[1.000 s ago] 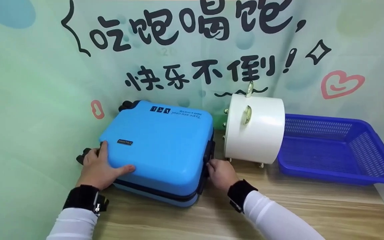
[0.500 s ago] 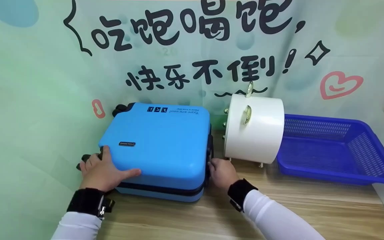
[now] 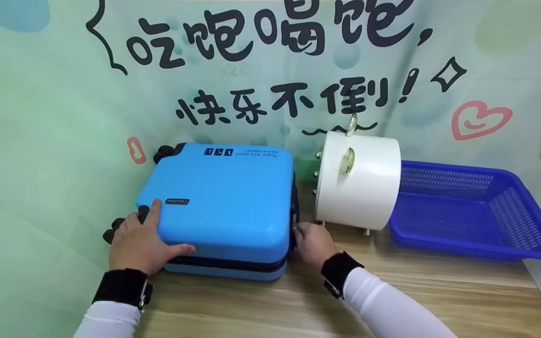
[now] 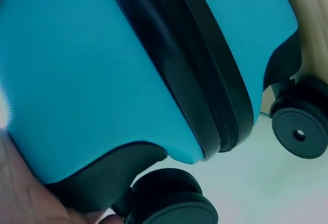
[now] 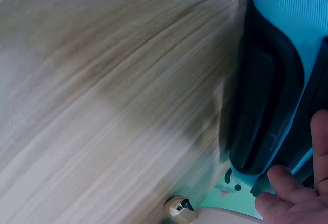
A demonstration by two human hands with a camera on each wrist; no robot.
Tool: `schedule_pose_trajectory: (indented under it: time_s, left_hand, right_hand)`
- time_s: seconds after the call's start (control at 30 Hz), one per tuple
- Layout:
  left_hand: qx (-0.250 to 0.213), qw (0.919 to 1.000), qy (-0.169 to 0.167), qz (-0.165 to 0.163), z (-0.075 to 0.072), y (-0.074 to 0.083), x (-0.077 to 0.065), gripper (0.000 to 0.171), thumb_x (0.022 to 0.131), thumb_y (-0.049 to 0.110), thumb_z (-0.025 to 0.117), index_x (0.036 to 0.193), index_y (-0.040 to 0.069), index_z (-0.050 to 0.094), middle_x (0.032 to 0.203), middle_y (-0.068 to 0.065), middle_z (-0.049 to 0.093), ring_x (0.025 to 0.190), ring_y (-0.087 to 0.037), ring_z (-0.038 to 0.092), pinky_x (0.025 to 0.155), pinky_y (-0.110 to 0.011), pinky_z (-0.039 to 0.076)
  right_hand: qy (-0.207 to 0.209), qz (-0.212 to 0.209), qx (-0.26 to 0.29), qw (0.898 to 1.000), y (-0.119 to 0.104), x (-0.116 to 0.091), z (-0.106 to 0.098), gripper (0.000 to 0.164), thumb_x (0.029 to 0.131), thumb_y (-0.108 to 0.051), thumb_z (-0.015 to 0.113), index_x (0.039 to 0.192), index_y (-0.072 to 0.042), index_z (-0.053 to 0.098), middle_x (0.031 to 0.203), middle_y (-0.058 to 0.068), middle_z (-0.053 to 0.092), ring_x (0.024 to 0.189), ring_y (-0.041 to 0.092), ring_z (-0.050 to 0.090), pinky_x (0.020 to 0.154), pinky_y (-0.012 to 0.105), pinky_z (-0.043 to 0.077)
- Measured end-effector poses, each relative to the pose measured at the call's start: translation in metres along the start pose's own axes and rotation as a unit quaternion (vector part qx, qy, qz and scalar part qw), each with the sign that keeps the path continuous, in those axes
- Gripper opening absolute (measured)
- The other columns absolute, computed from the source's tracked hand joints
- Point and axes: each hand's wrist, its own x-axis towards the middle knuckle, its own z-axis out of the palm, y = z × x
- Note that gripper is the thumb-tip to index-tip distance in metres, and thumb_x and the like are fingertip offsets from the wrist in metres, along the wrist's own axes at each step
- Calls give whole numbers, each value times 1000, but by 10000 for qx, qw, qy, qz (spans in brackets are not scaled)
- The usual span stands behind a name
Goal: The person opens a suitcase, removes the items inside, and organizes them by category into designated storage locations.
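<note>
Behind the suitcase and along its left side I saw a pale green backdrop (image 3: 40, 141), its big black lettering (image 3: 294, 99) reading 吃饱喝饱,快乐不倒!, with a pink heart (image 3: 479, 126) up to the suitcase's right. Beneath the suitcase ran a wood-grain table (image 3: 214, 310). The blue suitcase (image 3: 223, 192) itself lay flat on that tabletop in the left corner, its wheels turned toward the left wall. Well to the right of the suitcase sat a purple-blue slatted basket (image 3: 444, 216), and nearer the suitcase, in front of the basket's left end, a white drum-shaped pot (image 3: 364, 183) with gold handles, tipped on its side. At the suitcase's near left corner the left hand (image 3: 139, 246) rested with thumb and forefinger spread wide apart, by a black wheel (image 3: 111, 231). At the suitcase's right side the right hand (image 3: 313, 244) had its fingers bent, tips at the black trim (image 5: 256, 96); I couldn't tell whether they were clamped on it. Both wrists, close by the suitcase, wore black bands (image 3: 122, 287). Near the suitcase's far edge, upside down to me, "Type are cool" (image 3: 256, 153) stood beside three small black icons (image 3: 218, 152); the line under it was too fine to read, as was the little badge (image 3: 177, 202) toward the suitcase's left end.
</note>
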Motion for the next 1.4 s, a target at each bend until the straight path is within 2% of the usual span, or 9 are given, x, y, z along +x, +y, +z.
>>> schedule_pose_trajectory:
  time_s: [0.13,0.33,0.47,0.6,0.87,1.4]
  left_hand:
    - [22,9997,157,-191,2,7,-4,151,55,103,63,168,12,23,136,-44,48,118,-58,49,100,-74,45]
    - [48,9981,254,-552,5,17,-10,152,54,104,63,168,11,23,135,-46,48,118,-59,50,103,-75,42]
    - [128,9972,298,-672,5,20,-12,152,54,104,63,168,11,25,132,-47,50,118,-59,51,106,-73,42]
    - [202,9967,302,-721,5,25,-14,151,55,103,64,168,11,25,132,-48,50,119,-60,52,107,-73,42]
    - [207,9956,144,-907,7,34,-17,154,54,104,64,168,10,22,137,-49,46,122,-61,50,109,-74,39]
    - [421,9943,159,-965,4,42,-22,151,56,101,66,166,7,25,132,-50,50,117,-62,55,105,-74,41]
  right_hand:
    - [104,-92,-47,9999,0,1,-1,26,107,-14,58,87,-10,73,73,-1,69,71,15,64,73,39,57]
    - [74,-19,-64,10000,0,1,-2,31,107,-15,58,78,-14,66,68,-3,63,65,13,59,66,36,53]
    - [128,-162,-166,9996,1,2,0,34,107,-14,58,73,-13,62,66,-4,59,64,13,56,65,35,51]
    - [234,-230,-216,9992,2,2,-1,36,106,-13,58,70,-12,58,65,-2,58,64,15,56,64,36,50]
    - [183,-31,-281,9994,4,1,-4,33,106,-12,58,73,-12,61,69,0,63,65,17,58,64,36,51]
    - [129,83,-217,9996,4,-1,-8,33,107,-15,57,74,-14,62,70,-1,64,65,15,57,64,35,49]
